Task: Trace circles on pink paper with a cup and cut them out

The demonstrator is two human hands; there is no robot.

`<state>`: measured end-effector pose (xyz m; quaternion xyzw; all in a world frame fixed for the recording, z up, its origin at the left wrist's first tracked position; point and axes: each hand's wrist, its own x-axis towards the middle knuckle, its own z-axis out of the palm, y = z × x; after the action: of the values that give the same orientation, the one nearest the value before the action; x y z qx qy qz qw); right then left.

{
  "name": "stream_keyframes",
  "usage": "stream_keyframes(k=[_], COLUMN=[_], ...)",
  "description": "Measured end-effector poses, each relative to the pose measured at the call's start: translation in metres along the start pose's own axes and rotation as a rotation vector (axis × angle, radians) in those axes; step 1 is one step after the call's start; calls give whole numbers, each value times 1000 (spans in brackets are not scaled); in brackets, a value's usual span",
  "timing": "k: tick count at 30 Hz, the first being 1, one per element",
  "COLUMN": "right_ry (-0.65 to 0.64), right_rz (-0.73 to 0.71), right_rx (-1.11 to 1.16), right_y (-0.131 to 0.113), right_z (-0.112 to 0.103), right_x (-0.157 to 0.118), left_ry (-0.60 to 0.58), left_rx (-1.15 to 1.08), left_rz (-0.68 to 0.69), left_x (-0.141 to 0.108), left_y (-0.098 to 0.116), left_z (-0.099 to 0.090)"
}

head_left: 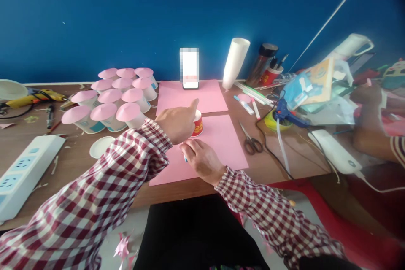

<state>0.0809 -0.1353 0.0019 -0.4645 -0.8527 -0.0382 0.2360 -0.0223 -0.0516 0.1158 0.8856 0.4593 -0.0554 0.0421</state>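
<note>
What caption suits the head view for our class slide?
Left hand at a red cup, right hand nearby, over pink paper; pink-topped cups stand alongside.

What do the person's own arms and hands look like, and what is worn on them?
Both hands, left and right, are bare, without gloves. The left sleeve and right sleeve are long, checked in dark red and white, with gathered cuffs at the wrists.

Nothing is legible, even on the red cup [199, 126].
</note>
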Motion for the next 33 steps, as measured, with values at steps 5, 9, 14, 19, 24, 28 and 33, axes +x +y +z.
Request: stream_keyframes(k=[5,9,14,19,24,28,33], right_ry=[-10,-14,-8,-5,-9,22,76], right_rz=[22,29,37,40,62,96,121], right_rx=[0,6,-9,-16,22,76,148], right_y=[2,3,4,5,7,10,17], right_z=[1,1,3,5,4,0,-9], right_x=[0,1,1,0,-2,-7,-17], left_ry=[-17,-27,-32,-23,-29,-27,-19], left_rx=[-1,1,32,28,8,0,7], left_rz=[-15,-27,-36,-25,-33,-30,-34], left_x=[0,-1,-2,-1,-2,-3,-3], left_y=[2,4,5,4,3,3,4], left_z=[1,0,-2,-1,-1,-1,1])
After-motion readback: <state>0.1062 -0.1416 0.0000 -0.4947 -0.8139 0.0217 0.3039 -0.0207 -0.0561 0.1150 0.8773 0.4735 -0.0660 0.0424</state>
